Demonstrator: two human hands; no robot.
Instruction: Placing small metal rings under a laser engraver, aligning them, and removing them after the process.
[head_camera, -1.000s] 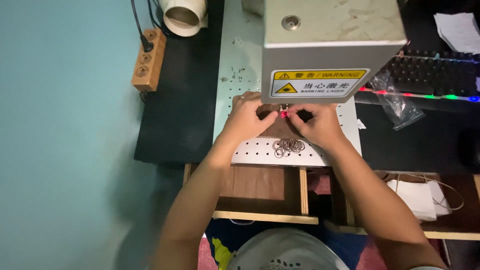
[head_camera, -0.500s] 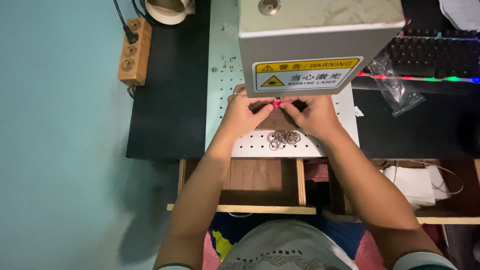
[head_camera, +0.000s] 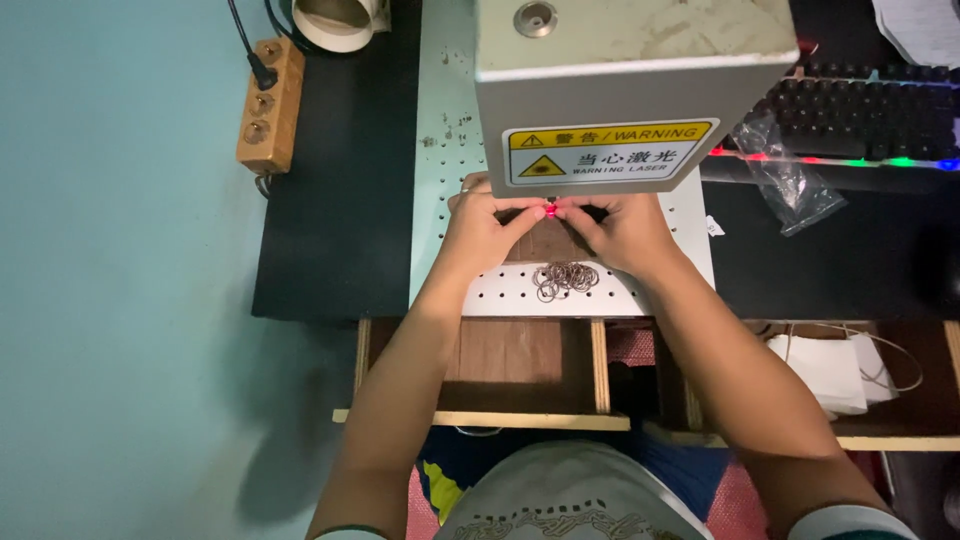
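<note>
head view, steeply downward, close over workbench (head_camera: 440, 150)

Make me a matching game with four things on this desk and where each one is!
Things:
1. rings
2. power strip
3. keyboard
4. plastic bag

Places:
A. far left, on the black mat
B. on the white plate with holes, between the wrists
C. top right, with coloured lights
D. right of the grey machine, below the keyboard

Pairs: 1-B, 2-A, 3-C, 4-D
</note>
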